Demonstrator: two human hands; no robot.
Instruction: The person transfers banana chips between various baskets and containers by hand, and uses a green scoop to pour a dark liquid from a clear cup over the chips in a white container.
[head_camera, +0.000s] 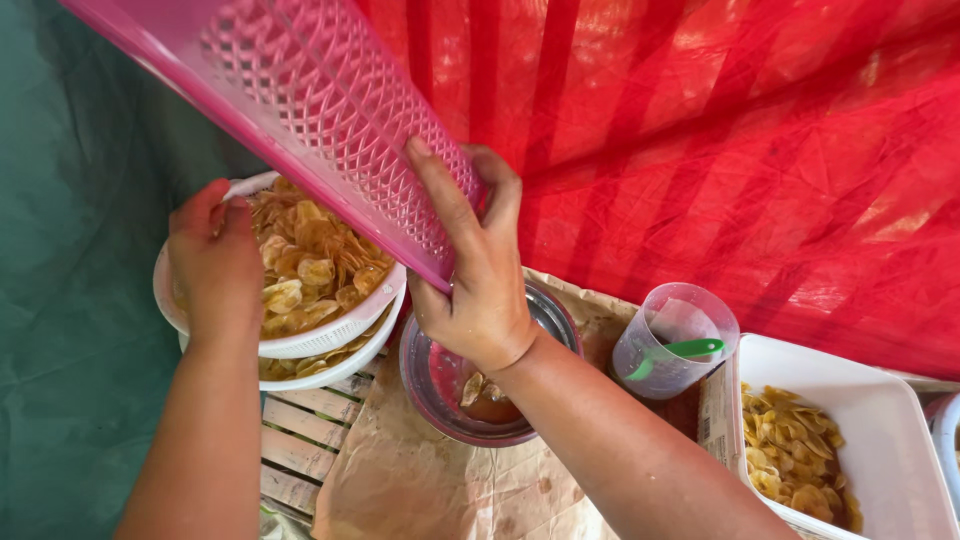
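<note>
A single head-worn camera looks steeply down and forward from close range, over both forearms. The left hand (215, 262) sits at the frame's left, the right hand (478, 270) near the centre. The pink basket (320, 110) fills the top, very near the lens.

Probably a makeshift snack stall, red tarp (760, 150) backdrop, basins of fried chips (310, 265), oil-stained paper (420, 470)

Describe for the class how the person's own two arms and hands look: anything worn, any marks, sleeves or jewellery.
Both forearms are bare up to the frame edge: no sleeves, gloves, watch or bracelets show. The left hand and right hand carry no visible rings. The fingernails look short and unpainted. The right forearm shows faint specks, perhaps oil or crumbs; too small to tell.
</note>
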